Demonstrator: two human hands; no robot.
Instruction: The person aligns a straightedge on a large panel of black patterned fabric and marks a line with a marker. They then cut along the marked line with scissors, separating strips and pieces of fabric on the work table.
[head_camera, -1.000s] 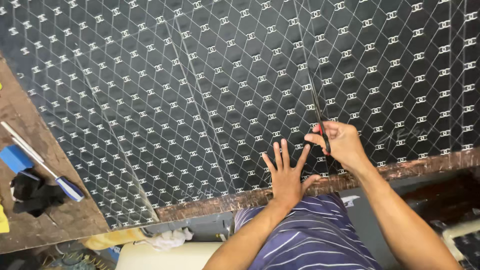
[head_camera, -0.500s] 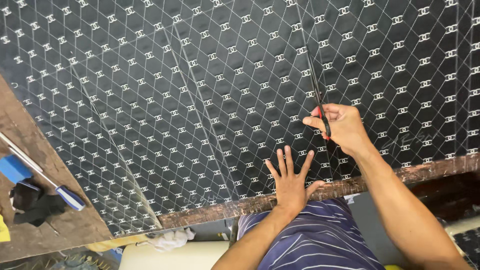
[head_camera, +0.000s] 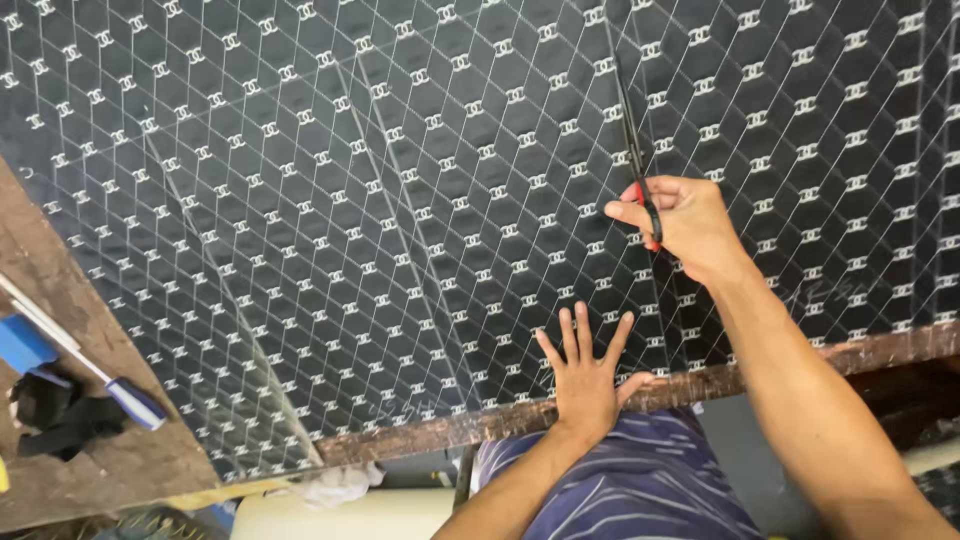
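Note:
A large sheet of black quilted fabric (head_camera: 400, 200) with a white hexagon pattern covers the worktable. My right hand (head_camera: 680, 225) grips red-handled scissors (head_camera: 638, 160), whose dark blades point away from me along a line in the fabric. Flat on the fabric near the table's front edge, my left hand (head_camera: 585, 375) rests with its fingers spread, just left of the cut line.
A worn wooden table edge (head_camera: 420, 435) runs along the front. At the left, on bare wood, lie a screwdriver with a blue handle (head_camera: 130, 400), a blue block (head_camera: 22, 345) and a black object (head_camera: 55, 420). A white rag (head_camera: 335, 485) hangs below the edge.
My right hand has moved the scissors farther away from me along the fabric. My left hand has stayed flat near the front edge.

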